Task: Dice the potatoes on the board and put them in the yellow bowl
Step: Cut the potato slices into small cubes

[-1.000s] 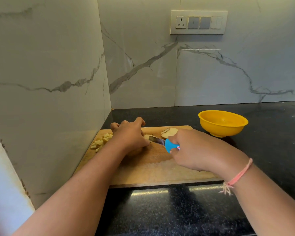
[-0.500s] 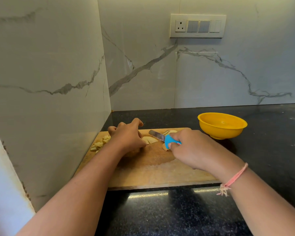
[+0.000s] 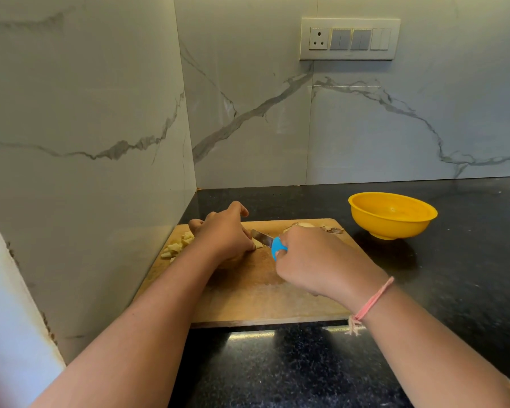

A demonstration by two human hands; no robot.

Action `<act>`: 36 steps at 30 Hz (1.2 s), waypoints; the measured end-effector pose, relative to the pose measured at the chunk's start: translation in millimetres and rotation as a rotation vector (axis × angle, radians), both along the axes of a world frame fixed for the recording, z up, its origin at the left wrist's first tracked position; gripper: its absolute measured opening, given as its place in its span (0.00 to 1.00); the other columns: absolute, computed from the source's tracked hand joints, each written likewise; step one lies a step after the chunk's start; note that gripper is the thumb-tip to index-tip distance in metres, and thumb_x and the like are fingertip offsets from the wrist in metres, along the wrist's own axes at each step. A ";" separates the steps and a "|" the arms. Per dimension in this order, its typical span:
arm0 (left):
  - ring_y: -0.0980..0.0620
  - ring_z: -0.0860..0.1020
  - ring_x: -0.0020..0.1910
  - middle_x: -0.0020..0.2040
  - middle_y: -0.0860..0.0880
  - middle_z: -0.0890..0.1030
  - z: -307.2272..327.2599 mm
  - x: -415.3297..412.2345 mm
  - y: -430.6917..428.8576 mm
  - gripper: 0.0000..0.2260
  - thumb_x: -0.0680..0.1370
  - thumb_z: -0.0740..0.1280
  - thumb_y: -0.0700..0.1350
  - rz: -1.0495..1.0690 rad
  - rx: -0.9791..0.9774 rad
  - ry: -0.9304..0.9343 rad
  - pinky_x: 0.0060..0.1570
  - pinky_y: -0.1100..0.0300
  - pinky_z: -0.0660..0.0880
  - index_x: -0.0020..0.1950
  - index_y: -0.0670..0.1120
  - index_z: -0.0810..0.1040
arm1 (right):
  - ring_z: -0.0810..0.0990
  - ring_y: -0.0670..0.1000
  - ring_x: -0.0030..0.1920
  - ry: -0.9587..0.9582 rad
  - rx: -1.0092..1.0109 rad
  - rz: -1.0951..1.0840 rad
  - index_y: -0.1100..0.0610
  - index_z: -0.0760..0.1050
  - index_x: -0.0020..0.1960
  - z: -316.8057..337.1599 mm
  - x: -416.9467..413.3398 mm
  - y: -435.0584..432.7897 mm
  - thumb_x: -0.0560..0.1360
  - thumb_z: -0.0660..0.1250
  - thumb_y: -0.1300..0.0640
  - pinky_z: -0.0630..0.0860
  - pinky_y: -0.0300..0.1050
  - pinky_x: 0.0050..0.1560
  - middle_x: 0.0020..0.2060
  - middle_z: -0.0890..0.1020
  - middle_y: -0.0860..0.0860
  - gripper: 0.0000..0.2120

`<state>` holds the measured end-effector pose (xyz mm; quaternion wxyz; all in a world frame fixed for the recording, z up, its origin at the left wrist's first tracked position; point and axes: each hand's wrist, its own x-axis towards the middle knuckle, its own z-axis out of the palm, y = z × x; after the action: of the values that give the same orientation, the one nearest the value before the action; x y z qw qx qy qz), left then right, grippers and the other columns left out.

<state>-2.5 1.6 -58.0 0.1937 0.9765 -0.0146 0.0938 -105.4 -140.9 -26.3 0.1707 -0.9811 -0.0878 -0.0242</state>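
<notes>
A wooden cutting board [image 3: 248, 295] lies on the black counter. My left hand [image 3: 221, 234] presses a pale potato piece [image 3: 258, 245] down on the board, mostly hiding it. My right hand [image 3: 315, 260] is shut on a blue-handled knife [image 3: 273, 244], its blade angled down against the potato beside my left fingers. A pile of diced potato [image 3: 177, 245] sits at the board's left edge. Another potato piece [image 3: 305, 225] lies at the board's far edge behind my right hand. The yellow bowl [image 3: 392, 214] stands right of the board, with nothing visible inside.
Marble walls close the corner on the left and behind. A scrap of peel [image 3: 333, 230] lies at the board's far right corner. The black counter [image 3: 454, 275] stretches right of the board and bowl.
The knife, lifted half a second ago, has come back down onto the potato under my left hand. My left hand stays on the piece.
</notes>
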 end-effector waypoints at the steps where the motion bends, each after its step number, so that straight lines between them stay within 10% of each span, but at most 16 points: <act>1: 0.50 0.71 0.63 0.55 0.54 0.79 -0.1 0.0 -0.4 0.24 0.74 0.71 0.49 0.007 -0.005 0.000 0.53 0.51 0.60 0.67 0.57 0.64 | 0.72 0.47 0.33 0.004 -0.011 0.011 0.56 0.71 0.62 1.3 -0.2 2.3 0.79 0.57 0.57 0.71 0.39 0.33 0.35 0.72 0.49 0.14; 17: 0.50 0.71 0.63 0.54 0.55 0.80 2.6 -7.1 -1.0 0.25 0.74 0.71 0.51 0.022 0.025 -0.023 0.55 0.50 0.61 0.67 0.57 0.64 | 0.69 0.43 0.24 0.067 -0.164 0.035 0.51 0.68 0.68 16.3 -27.3 -20.9 0.79 0.58 0.53 0.64 0.33 0.20 0.34 0.72 0.47 0.18; 36: 0.51 0.59 0.70 0.65 0.59 0.74 4.6 -7.0 1.3 0.17 0.80 0.63 0.47 -0.178 0.192 0.019 0.58 0.51 0.57 0.67 0.61 0.67 | 0.69 0.44 0.26 0.029 0.142 -0.085 0.51 0.67 0.70 2.2 -16.6 -40.7 0.81 0.54 0.52 0.64 0.33 0.21 0.33 0.71 0.48 0.18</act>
<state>-9.5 2.9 -53.4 0.1070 0.9862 -0.1082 0.0653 -122.0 -181.6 -24.1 0.2400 -0.9696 -0.0416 -0.0234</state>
